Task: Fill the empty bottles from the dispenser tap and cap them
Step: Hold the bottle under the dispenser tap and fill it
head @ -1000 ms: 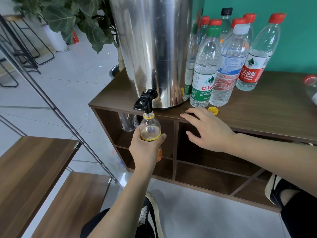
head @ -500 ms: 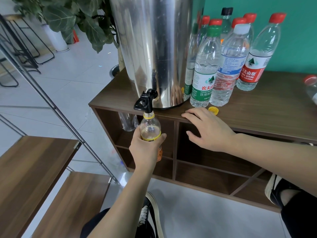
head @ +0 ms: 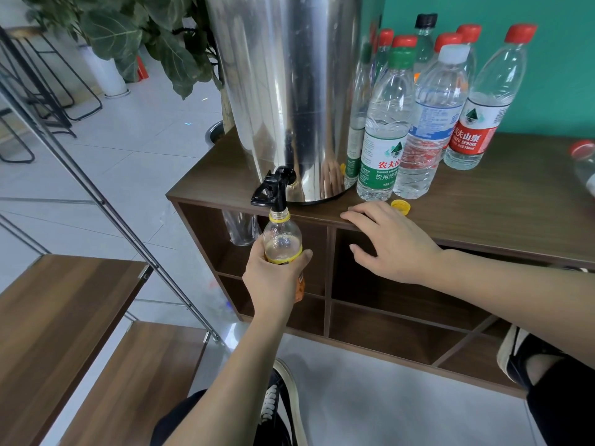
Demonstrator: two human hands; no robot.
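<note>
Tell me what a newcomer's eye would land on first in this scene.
First the tall steel dispenser on the wooden cabinet, its black tap over the front edge. Just below, the left hand grips a yellow-labelled bottle, its open mouth at the spout. To the right stands a cluster of capped bottles, with a loose yellow cap beside the resting right hand.
</note>
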